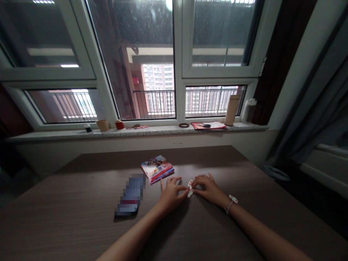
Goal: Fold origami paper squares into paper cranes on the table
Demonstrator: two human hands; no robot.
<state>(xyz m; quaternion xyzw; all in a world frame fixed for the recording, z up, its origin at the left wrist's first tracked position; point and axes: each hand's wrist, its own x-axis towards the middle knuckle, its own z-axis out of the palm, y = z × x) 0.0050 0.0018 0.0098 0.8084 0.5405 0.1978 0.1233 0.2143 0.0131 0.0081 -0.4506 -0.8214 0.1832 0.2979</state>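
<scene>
A small white piece with red markings (190, 192), perhaps folded paper, is at the middle of the table, between my two hands. My left hand (172, 194) pinches its left side with thumb and forefinger, the other fingers spread out. From the other side, my right hand (208, 187) closes its thumb and fingertips on the same piece; a band with a white ornament (233, 199) circles that wrist. Just beyond my left hand lies a stack of colourful booklets or cards (157, 168). Left of it is a dark, phone-like slab (131, 197), its surface pixelated.
The brown table (67, 217) reaches toward a stone windowsill (160, 130). On the sill stand a paper cup (102, 125), a red spool-like item (119, 124), a brown ring (184, 125), red-and-white papers (214, 125), a tan flask (232, 110) and a pale bottle (248, 110).
</scene>
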